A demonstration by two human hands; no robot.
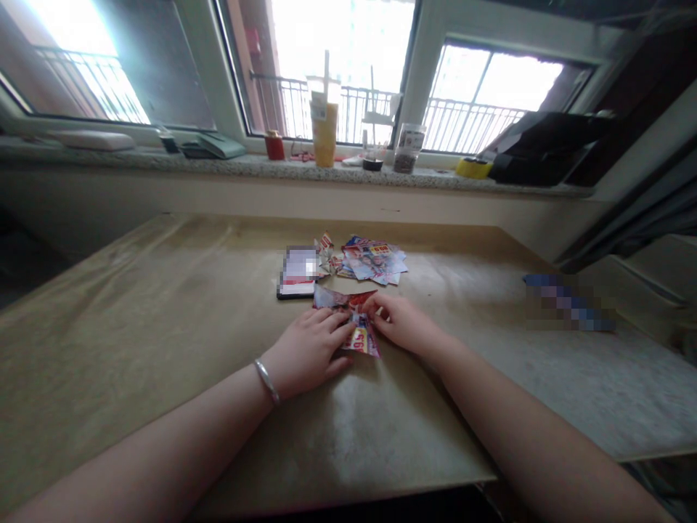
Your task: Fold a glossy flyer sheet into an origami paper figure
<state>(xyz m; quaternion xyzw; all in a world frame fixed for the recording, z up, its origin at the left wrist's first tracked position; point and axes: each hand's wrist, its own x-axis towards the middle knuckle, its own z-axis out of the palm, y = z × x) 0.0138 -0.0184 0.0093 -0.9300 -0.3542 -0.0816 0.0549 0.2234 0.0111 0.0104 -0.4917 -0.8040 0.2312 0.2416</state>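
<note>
A piece of colourful printed paper, partly folded, lies on the brown table in front of me. My left hand rests flat on its left side with fingers stretched out, pressing it down. My right hand pinches the paper's upper right edge with curled fingers. A silver bangle sits on my left wrist.
Behind the paper lie a dark phone-like slab and a pile of colourful paper pieces. A blurred blue object lies at the right. The window sill carries a tall drink cup, a red can, a jar, yellow tape and a black bag.
</note>
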